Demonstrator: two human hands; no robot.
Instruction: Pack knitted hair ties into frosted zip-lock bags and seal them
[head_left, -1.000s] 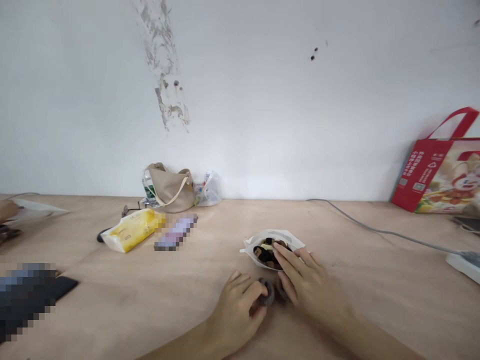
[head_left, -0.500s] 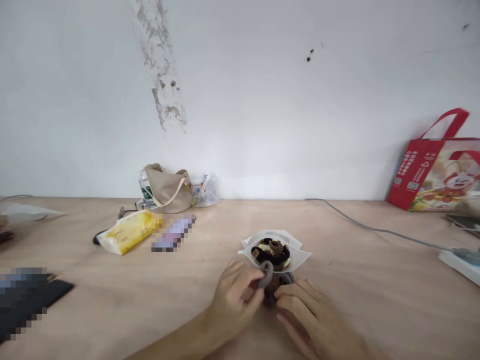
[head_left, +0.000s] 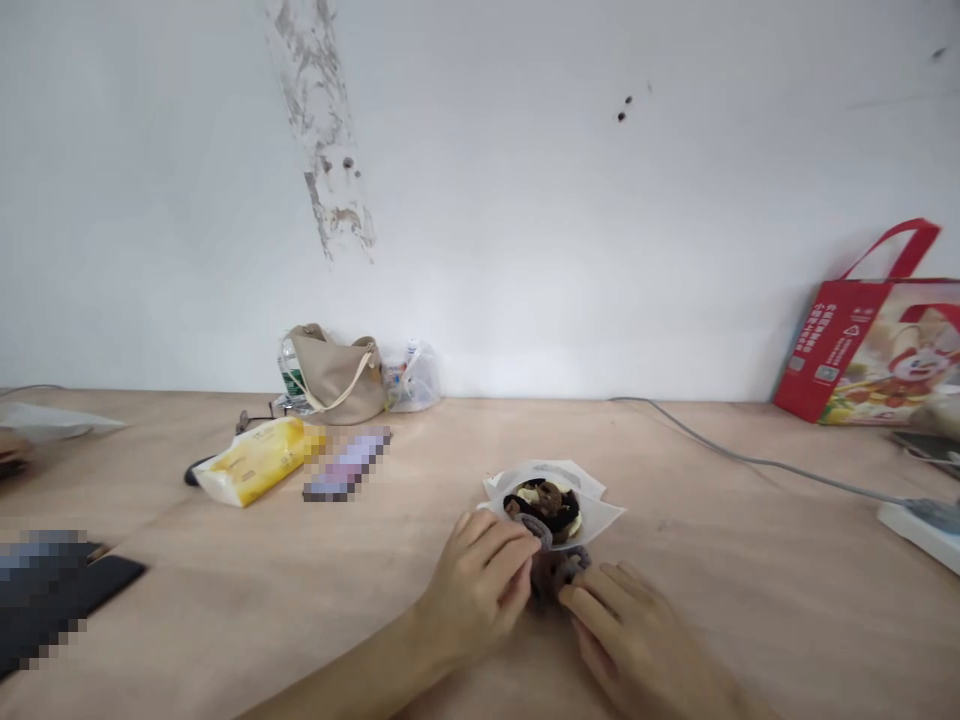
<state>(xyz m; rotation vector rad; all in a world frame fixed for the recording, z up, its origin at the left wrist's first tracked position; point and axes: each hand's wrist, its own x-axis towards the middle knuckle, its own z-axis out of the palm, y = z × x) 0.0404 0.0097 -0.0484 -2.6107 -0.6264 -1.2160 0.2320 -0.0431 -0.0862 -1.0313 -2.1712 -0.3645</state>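
Observation:
A white bag (head_left: 596, 513) lies open on the wooden table (head_left: 420, 560), filled with dark, brown and cream fuzzy hair ties (head_left: 547, 503). My left hand (head_left: 476, 585) pinches a grey hair tie (head_left: 534, 526) at the bag's near edge. My right hand (head_left: 626, 640) lies to the right, fingers curled, its fingertips on a brownish-grey hair tie (head_left: 559, 572) resting on the table just in front of the bag.
A yellow tissue pack (head_left: 259, 460), a beige shoulder bag (head_left: 337, 375) and a clear plastic bag (head_left: 412, 378) sit at the back left. A grey cable (head_left: 750, 462) runs to a white power strip (head_left: 919, 520). A red gift bag (head_left: 877, 350) stands at the right.
My left hand has lifted the grey hair tie off the table and carried it forward to the bag's mouth. My right hand has drawn back from the bag toward me.

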